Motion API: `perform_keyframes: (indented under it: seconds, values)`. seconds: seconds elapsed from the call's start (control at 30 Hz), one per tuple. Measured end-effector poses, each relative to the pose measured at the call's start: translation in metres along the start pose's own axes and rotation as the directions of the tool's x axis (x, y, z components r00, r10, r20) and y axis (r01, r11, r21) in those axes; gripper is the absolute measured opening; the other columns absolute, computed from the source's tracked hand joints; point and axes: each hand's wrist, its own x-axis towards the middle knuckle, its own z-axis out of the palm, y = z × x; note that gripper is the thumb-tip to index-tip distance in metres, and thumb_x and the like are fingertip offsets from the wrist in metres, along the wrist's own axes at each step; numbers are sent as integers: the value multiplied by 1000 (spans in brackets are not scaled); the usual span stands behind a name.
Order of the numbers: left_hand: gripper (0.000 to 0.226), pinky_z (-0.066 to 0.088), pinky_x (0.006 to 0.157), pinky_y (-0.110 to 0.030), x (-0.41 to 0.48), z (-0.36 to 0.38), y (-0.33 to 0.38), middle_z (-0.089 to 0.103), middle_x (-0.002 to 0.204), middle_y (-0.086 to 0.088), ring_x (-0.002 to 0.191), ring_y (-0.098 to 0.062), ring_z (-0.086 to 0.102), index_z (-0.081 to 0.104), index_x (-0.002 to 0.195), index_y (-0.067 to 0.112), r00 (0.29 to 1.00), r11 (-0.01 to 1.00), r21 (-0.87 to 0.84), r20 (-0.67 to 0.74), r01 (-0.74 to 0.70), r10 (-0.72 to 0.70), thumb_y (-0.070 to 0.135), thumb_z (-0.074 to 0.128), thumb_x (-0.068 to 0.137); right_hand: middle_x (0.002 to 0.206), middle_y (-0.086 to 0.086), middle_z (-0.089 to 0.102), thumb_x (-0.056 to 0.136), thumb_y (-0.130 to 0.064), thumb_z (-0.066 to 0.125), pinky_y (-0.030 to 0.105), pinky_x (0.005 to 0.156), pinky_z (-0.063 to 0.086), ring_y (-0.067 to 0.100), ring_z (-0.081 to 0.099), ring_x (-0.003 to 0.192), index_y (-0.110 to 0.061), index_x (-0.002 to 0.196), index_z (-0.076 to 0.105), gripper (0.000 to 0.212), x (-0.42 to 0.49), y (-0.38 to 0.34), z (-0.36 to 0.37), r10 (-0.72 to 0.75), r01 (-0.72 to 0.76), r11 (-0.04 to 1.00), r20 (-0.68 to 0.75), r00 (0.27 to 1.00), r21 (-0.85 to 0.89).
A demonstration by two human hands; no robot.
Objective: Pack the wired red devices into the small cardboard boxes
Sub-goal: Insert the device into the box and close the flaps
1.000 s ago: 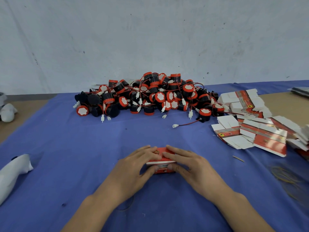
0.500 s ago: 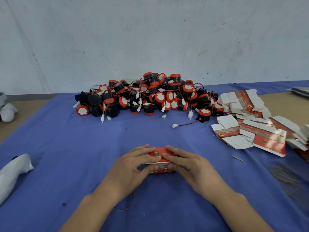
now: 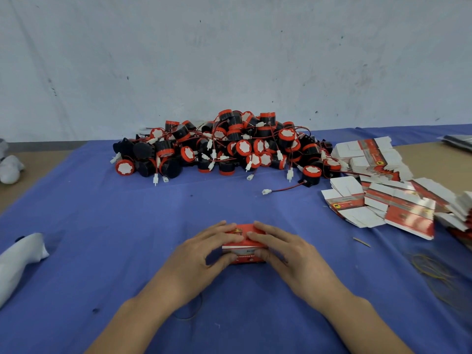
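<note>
A small red and white cardboard box [image 3: 244, 249] stands on the blue cloth in front of me. My left hand [image 3: 201, 254] grips its left side, fingers over the top and thumb on the front face. On its right side my right hand [image 3: 288, 254] holds it the same way. A big pile of black and red wired devices [image 3: 229, 146] with white connectors lies at the back of the table. One device [image 3: 310, 175] sits apart at the pile's right edge, its wire trailing left. Flat unfolded boxes [image 3: 383, 198] are heaped at the right.
A white cloth bundle [image 3: 18, 259] lies at the left edge and another [image 3: 10, 167] sits further back. Yellow rubber bands [image 3: 431, 269] lie at the right near a thin stick [image 3: 361, 241]. A rubber band [image 3: 189, 312] lies under my left wrist. The wall is close behind the pile.
Both hands have stayed on the box, and the fingers have slid slightly further over its top. The box has barely moved.
</note>
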Motion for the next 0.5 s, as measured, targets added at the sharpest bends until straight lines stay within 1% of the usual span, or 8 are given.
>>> perform_keyframes:
  seconds: [0.03,0.1,0.17,0.23,0.3,0.37,0.43,0.5]
  values:
    - [39,32,109,-12,0,-1,-1,44,133,48,134,19,31,56,114,54,1000,999,-32,14,27,-26,28,72,91,155,-23,39,104,-39,50,30,106,42,12,54,127,-47,141,51,38,0,0,0,-5,5,1000,-2,1000,-7]
    - [34,33,107,-13,1,-1,-2,40,134,50,133,21,31,56,107,52,998,996,-61,21,63,-62,26,71,91,155,-22,40,104,-39,48,27,103,41,12,56,122,-52,138,51,36,1,-2,0,-2,2,1000,-9,1000,-19]
    - [33,33,106,-11,0,-1,-2,43,133,48,132,22,32,55,103,55,997,996,-47,13,72,-72,28,71,91,155,-22,41,104,-39,49,24,101,41,14,57,117,-52,133,56,33,1,-2,1,3,-3,999,-8,1000,-33]
    - [34,34,106,-12,0,-1,-2,45,131,47,131,22,34,55,100,57,998,998,-21,6,57,-57,29,72,90,154,-22,41,103,-40,49,23,100,41,14,57,116,-49,130,60,30,1,-1,1,6,-7,999,-14,1000,-32]
    - [35,35,105,-13,0,-2,-2,47,129,47,130,20,37,58,94,56,999,999,-27,-14,44,-44,26,75,88,154,-22,41,102,-40,51,27,102,42,14,57,121,-47,127,63,29,1,-1,1,8,-8,1000,-22,1000,-7]
    - [30,38,105,-15,-1,-4,-2,52,128,42,128,16,42,65,93,53,997,997,-58,-42,57,-60,26,77,85,154,-23,41,102,-39,54,31,104,43,13,55,126,-46,127,64,28,1,0,2,11,-11,1000,-21,1000,13]
    - [21,41,104,-21,-1,-5,-3,55,129,35,125,14,46,72,94,45,995,996,-56,-65,68,-72,28,78,83,153,-23,41,101,-39,55,31,105,43,11,54,127,-46,126,65,27,1,-1,2,14,-14,1000,-28,1000,20]
    - [17,44,103,-23,-1,-5,-3,55,131,32,123,13,49,76,95,42,994,996,-52,-79,73,-77,31,78,82,152,-22,43,101,-38,56,29,104,43,10,55,126,-44,125,66,27,0,-1,2,5,-4,1000,-42,999,24]
